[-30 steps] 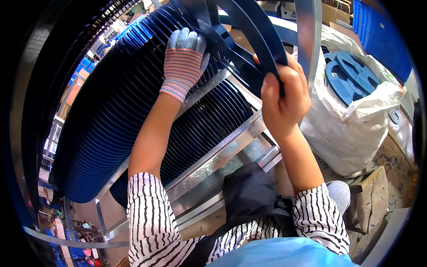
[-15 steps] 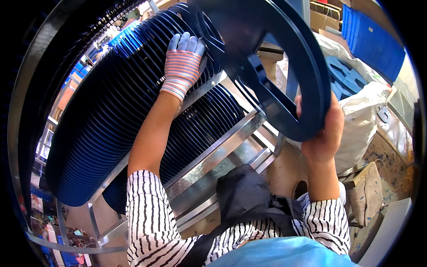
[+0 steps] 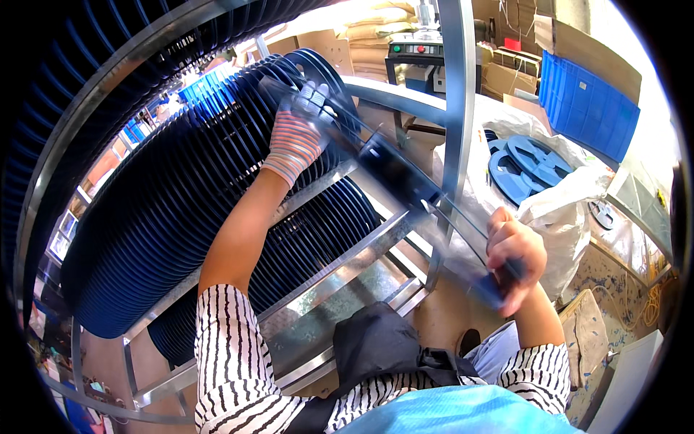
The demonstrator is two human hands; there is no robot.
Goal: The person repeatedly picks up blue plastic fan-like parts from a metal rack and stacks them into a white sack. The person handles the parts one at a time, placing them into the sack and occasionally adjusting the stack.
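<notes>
A dark blue plastic reel, smeared by motion and turned nearly edge-on, spans the space between my hands. My bare right hand is closed on its lower right end. In a striped glove, my left hand lies on the upper row of dark blue reels, fingers extended near the held reel's upper end. Blur hides whether the glove touches that reel. The row's thin discs stand on edge, packed side by side on a metal rack. Below it runs a second row of reels.
A metal upright stands just beyond the held reel. Behind it are a white sack with blue reels inside and a blue crate. A machine with coloured buttons stands at the back.
The reel in my right hand has swung from nearly face-on to nearly edge-on and dropped lower. My left hand stays on the row. The view has shifted, showing more of the background.
</notes>
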